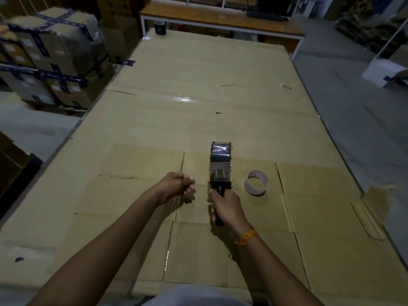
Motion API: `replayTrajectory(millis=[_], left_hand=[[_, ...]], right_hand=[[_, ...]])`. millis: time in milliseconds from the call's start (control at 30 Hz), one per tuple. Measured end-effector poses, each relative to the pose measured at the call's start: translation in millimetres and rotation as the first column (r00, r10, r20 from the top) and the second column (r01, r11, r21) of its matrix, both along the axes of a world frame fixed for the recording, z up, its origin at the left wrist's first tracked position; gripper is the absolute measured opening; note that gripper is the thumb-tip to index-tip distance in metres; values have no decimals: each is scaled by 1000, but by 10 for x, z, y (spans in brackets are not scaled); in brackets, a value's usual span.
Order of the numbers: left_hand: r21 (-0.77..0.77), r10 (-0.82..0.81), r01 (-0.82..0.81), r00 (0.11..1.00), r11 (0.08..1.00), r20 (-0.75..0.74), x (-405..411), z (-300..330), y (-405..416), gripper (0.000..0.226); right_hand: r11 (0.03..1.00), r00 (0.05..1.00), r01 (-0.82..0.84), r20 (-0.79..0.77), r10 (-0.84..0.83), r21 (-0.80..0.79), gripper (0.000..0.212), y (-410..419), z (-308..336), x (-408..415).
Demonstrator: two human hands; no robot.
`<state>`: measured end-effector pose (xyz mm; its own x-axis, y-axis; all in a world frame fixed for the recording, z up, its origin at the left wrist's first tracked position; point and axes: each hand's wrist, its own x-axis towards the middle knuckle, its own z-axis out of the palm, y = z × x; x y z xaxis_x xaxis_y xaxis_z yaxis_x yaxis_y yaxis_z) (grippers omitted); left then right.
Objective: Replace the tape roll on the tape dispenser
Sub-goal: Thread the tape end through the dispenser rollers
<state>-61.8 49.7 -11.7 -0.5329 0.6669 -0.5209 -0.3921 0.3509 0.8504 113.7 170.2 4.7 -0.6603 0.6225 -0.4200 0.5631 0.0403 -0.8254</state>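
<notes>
1. Two hands are out over the cardboard-covered table (220, 102): your right hand (227, 208) has its fingers wrapped tight around the black handle of the tape dispenser (220, 171), and your left hand (175, 187) is empty, its fingers loosely curled toward the palm, touching nothing.
2. Your dispenser is the only holder in play, and it carries a dark tape roll (220, 153) at the far end, well beyond your right fingertips. Glossy dark tape runs over the top of that roll.
3. Between the roll and your right fingers you can see the dispenser's metal roller section and its dark frame; the body points straight away from you.
4. An empty tape core (256, 182) lies on its side on the cardboard just to the right of your right fingers, apart from the dispenser. It is pale, thin-walled and hollow.
5. Another dark roll (160, 27) stands at the table's far edge, well beyond both hands.
6. Stacked boxes (50, 60) strapped with dark tape sit far left of your left fingers.
</notes>
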Motion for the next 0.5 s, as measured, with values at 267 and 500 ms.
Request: replayTrajectory(millis=[267,500], left_hand=[[-62,-59,55,996,997,-65,489,-253,-363,27],[-145,-93,79,992,986,-88,681,-266,-520,26]], right_hand=[[929,980,-57,198,-17,365,23,-51,-273,-193],[938,944,-196,314,101,287,46,-229,-355,-161]])
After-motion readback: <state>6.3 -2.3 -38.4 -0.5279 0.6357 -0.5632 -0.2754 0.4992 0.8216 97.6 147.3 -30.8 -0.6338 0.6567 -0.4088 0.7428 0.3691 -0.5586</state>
